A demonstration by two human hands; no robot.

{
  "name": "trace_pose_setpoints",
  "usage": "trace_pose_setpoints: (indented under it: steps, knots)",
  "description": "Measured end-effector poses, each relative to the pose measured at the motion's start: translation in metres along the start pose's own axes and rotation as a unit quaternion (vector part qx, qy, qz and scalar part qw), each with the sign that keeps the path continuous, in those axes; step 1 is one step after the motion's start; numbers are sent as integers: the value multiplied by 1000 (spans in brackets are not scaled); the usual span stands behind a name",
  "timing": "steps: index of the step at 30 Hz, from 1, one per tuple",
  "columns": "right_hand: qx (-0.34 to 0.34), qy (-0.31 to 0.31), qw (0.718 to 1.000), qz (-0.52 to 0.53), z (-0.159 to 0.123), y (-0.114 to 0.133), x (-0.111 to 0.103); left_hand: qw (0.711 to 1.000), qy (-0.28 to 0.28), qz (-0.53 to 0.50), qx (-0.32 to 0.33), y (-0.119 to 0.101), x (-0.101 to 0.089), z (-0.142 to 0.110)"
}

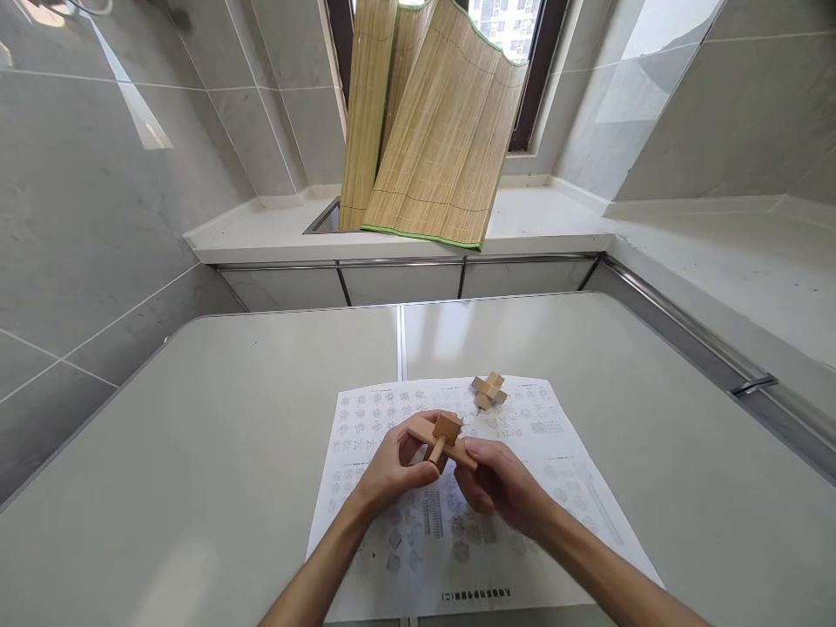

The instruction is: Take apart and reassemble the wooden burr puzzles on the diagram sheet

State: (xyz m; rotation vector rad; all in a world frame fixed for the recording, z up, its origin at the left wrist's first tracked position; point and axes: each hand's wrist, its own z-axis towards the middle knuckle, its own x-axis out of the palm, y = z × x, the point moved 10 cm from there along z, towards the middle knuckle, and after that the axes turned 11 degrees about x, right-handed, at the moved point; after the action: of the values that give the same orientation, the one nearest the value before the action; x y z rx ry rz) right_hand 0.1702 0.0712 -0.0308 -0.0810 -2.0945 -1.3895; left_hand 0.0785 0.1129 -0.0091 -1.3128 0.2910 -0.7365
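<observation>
Between my two hands, above the printed sheet, is a wooden interlocking puzzle (447,428) of crossed pieces, with a thin rod sticking out toward me. My left hand (398,461) grips its left side, thumb below and fingers behind. On the right, my right hand (500,479) pinches the end of a flat bar of the puzzle between thumb and fingers. Farther back on the sheet lies a second wooden puzzle (489,391), a lighter assembled cross that neither hand touches. Small diagrams cover the large white paper sheet (366,575) underneath.
The pale table (196,453) has a seam down its middle. Beyond it runs a white ledge (261,231) with a bamboo mat (444,148) hanging by the window. Tiled walls (84,218) close in on the left, and a metal rail (692,335) runs along the right.
</observation>
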Motion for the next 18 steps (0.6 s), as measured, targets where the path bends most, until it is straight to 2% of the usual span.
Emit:
trace_pose_setpoints:
  steps: [6, 11, 18]
  knots:
    - [-19, -70, 996, -61, 1, 4, -16, 984, -3, 177, 18, -12, -7, 1]
    - [-43, -136, 982, -120, -4, 16, -28, 937, -17, 340, 73, -29, -8, 1]
    - [-59, -163, 964, -200, -7, 21, -30, 906, 7, 415, 81, -31, -3, -2]
